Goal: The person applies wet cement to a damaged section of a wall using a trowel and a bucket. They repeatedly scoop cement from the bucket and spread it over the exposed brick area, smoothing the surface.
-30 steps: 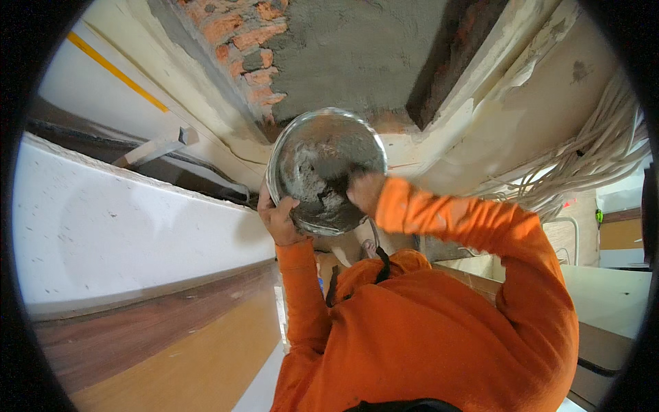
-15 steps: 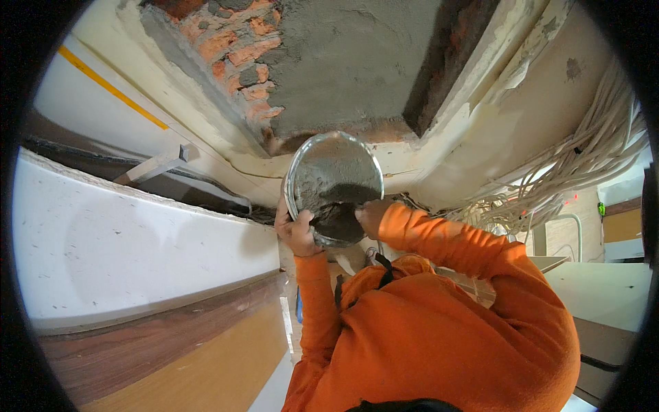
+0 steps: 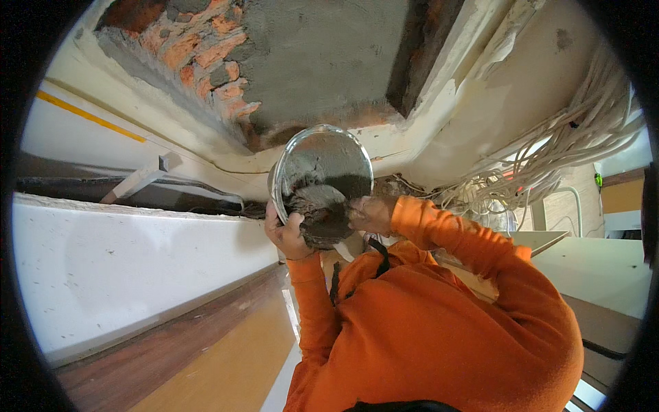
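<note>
A bucket coated with grey residue is tilted in front of my chest, its round mouth facing up toward me. Wet grey mortar is heaped in its lower part. My left hand is closed on the bucket's left rim, thumb over the edge. At the opposite side my right hand reaches over the lower right rim with its fingers curled beside the mortar. Shadow and mortar hide what that hand grips.
Ahead is a recess with grey plaster and exposed brick. Bundled pale cables hang at the right. A white panel stands at the left, with a square metal bar beyond it. A pale cabinet surface lies at the right.
The bucket and both hands appear slightly further left as the view shifts. The right hand has moved deeper over the bucket, and a mound of mortar now rises beside it.
</note>
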A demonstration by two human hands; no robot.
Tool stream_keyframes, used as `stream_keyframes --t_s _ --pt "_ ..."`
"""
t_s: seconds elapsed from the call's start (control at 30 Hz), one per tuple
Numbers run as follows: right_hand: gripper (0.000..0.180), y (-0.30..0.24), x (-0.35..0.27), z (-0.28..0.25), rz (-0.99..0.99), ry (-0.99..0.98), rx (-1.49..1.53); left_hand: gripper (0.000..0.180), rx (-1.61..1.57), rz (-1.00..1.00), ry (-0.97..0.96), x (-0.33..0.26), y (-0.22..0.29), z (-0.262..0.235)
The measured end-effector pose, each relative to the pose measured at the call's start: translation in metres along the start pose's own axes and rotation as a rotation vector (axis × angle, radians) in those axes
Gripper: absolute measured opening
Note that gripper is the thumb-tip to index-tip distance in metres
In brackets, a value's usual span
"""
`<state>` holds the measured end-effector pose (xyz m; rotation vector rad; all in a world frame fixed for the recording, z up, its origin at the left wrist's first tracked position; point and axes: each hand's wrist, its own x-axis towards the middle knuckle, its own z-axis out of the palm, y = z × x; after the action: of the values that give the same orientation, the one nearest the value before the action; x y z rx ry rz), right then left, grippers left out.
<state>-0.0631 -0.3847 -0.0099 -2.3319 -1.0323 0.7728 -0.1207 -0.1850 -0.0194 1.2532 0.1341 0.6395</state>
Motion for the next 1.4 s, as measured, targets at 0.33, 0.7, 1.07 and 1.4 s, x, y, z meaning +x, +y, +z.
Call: stream_keyframes --t_s 0.33,0.7,1.07,1.4 --pt "0.039 0.064 0.023 0.011 0.124 -0.067 -0.249 0.054 0.018 -0.047 -0.033 -0.005 0.001 0.001" --pt "0.028 0.024 -0.01 0.054 0.133 0.234 0.446 0.057 -0.175 -0.117 -0.131 0.002 -0.01 0.029" --pt "0.029 0.143 0.034 0.022 0.385 0.011 -0.163 0.058 -0.116 -0.21 -0.164 0.011 -0.021 0.024" --pt "0.02 0.03 -0.014 -0.022 0.048 0.067 -0.095 0.059 -0.065 -0.237 -0.171 0.011 -0.029 0.027"
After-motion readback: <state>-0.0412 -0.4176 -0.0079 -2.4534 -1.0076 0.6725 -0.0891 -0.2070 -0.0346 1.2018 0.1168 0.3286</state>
